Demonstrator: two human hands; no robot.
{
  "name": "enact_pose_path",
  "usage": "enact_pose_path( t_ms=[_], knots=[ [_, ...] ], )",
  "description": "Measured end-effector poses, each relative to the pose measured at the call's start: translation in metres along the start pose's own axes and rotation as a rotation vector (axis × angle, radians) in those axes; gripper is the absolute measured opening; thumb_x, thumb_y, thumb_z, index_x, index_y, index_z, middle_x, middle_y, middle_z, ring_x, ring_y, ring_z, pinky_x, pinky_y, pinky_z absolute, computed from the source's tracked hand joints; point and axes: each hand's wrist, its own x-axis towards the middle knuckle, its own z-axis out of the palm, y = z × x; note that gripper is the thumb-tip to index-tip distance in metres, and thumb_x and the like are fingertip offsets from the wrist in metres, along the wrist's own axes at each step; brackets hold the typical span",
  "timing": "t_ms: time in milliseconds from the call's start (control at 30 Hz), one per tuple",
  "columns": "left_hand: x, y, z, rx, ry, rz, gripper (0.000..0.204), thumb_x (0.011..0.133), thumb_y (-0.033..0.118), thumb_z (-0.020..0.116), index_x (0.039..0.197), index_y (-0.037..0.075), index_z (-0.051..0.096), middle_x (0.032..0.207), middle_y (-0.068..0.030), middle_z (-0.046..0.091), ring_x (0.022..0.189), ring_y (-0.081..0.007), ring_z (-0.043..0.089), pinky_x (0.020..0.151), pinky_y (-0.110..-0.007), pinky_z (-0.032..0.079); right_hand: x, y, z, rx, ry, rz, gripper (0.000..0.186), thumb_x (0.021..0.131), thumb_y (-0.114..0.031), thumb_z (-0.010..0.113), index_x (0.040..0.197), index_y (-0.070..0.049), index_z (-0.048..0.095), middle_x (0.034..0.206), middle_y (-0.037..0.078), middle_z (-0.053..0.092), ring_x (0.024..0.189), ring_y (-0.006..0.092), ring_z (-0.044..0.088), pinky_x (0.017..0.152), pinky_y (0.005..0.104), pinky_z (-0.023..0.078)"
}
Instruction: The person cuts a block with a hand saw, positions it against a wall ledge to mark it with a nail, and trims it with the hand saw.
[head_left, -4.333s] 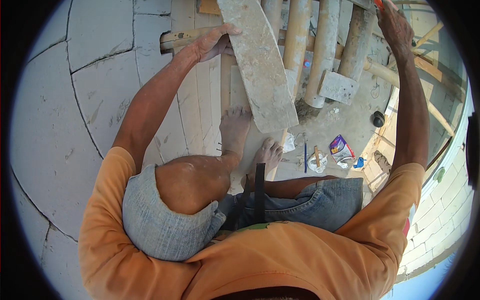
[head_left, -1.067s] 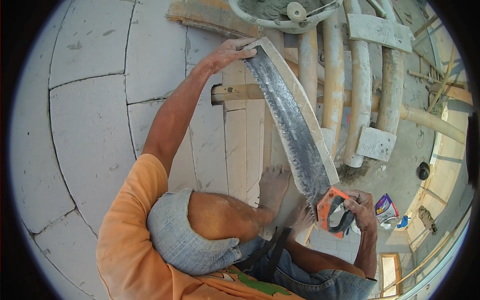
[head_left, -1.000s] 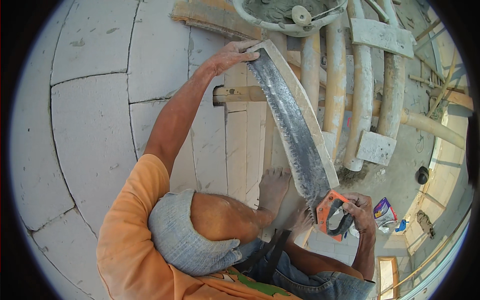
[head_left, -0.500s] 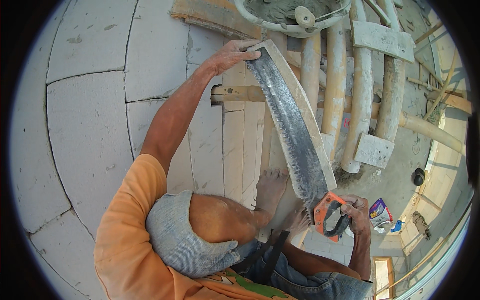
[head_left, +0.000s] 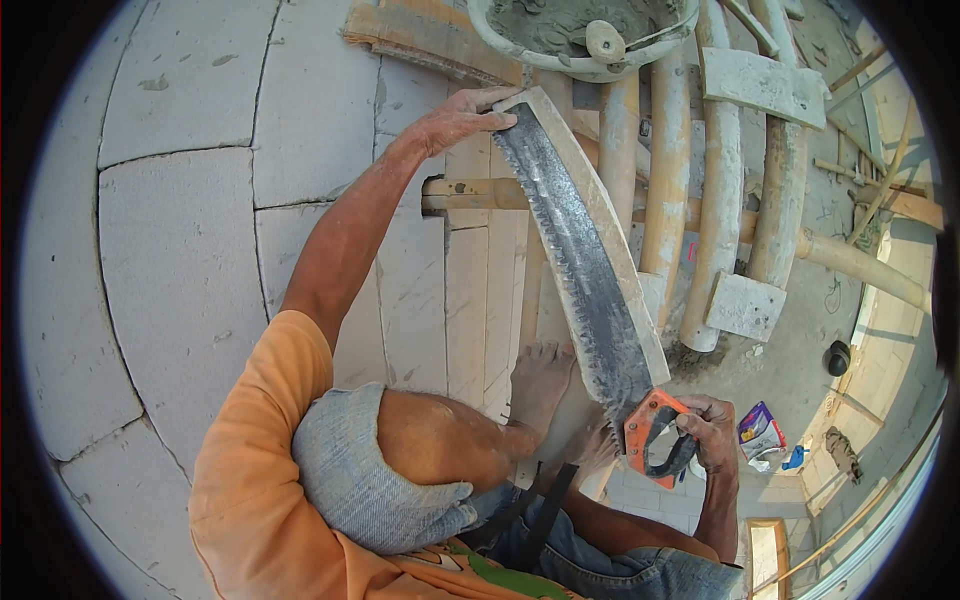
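A hand saw [head_left: 580,265] with a long toothed dark blade lies flat against a narrow pale slab [head_left: 622,235], slanting from far middle to near right. Slab shows along both edges of the blade. At the far end my left hand [head_left: 462,120] is closed on the slab's corner, its thumb over the saw's tip. My right hand [head_left: 712,432] grips the orange and black saw handle [head_left: 655,438] from its right side. Some of the right fingers are hidden behind the handle. The teeth face left, toward my bent knee.
A large pale block wall [head_left: 190,270] fills the left side. Beyond the slab stands a mortar basin [head_left: 600,70] with a round-ended tool in it. Bamboo poles [head_left: 667,190] carry small pale block pieces [head_left: 745,305]. A colourful packet [head_left: 760,430] lies at right. My bare foot [head_left: 542,385] rests below the slab.
The whole view has shifted very slightly. Both hands keep the same hold, and the saw stays against the slab.
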Motion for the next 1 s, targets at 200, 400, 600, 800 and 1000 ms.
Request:
enact_pose_path(
  t_ms=[200, 400, 600, 800, 1000],
  knots=[
    [0.002, -0.012, -0.008, -0.160, -0.029, -0.015, 0.070, 0.081, 0.020, 0.075, 0.143, 0.006, 0.046, 0.139, -0.0080, 0.053, 0.127, -0.0179, 0.049, 0.111, -0.033, 0.034, 0.001, -0.007, 0.002, -0.057, 0.007, -0.014, 0.038, 0.069, -0.020, 0.080, 0.099, 0.001, 0.074, 0.071, 0.004, 0.066, 0.064, 0.0102, 0.057, 0.061, 0.0252, 0.044],
    [0.003, -0.009, -0.007, -0.164, -0.035, -0.016, 0.067, 0.083, 0.019, 0.074, 0.143, 0.005, 0.046, 0.139, -0.0075, 0.053, 0.125, -0.0173, 0.050, 0.110, -0.033, 0.035, 0.001, -0.005, 0.001, -0.033, -0.001, -0.034, 0.036, 0.070, -0.020, 0.080, 0.098, 0.002, 0.074, 0.071, 0.004, 0.066, 0.064, 0.0102, 0.057, 0.061, 0.0250, 0.045],
    [0.004, -0.011, -0.006, -0.089, 0.015, 0.014, 0.068, 0.083, 0.026, 0.075, 0.141, 0.004, 0.048, 0.137, -0.0088, 0.054, 0.124, -0.0179, 0.051, 0.109, -0.033, 0.037, 0.002, -0.002, 0.003, 0.055, -0.039, -0.064, 0.035, 0.072, -0.019, 0.080, 0.098, 0.003, 0.073, 0.073, 0.004, 0.066, 0.063, 0.0094, 0.057, 0.060, 0.0232, 0.045],
    [0.001, -0.001, -0.002, -0.094, 0.035, -0.028, 0.069, 0.082, 0.032, 0.076, 0.140, 0.004, 0.050, 0.137, -0.0108, 0.054, 0.125, -0.0200, 0.050, 0.109, -0.034, 0.036, 0.001, -0.003, 0.003, 0.057, -0.036, -0.067, 0.035, 0.072, -0.019, 0.081, 0.098, 0.004, 0.073, 0.073, 0.004, 0.066, 0.062, 0.0091, 0.056, 0.059, 0.0231, 0.044],
    [0.001, -0.004, -0.002, 0.010, 0.079, 0.001, 0.070, 0.082, 0.038, 0.075, 0.138, 0.003, 0.052, 0.136, -0.0112, 0.055, 0.125, -0.0207, 0.050, 0.109, -0.034, 0.036, 0.001, -0.001, 0.005, 0.068, -0.021, -0.057, 0.034, 0.072, -0.017, 0.080, 0.098, 0.005, 0.073, 0.070, 0.004, 0.065, 0.062, 0.0090, 0.055, 0.058, 0.0236, 0.044]
  ],
)
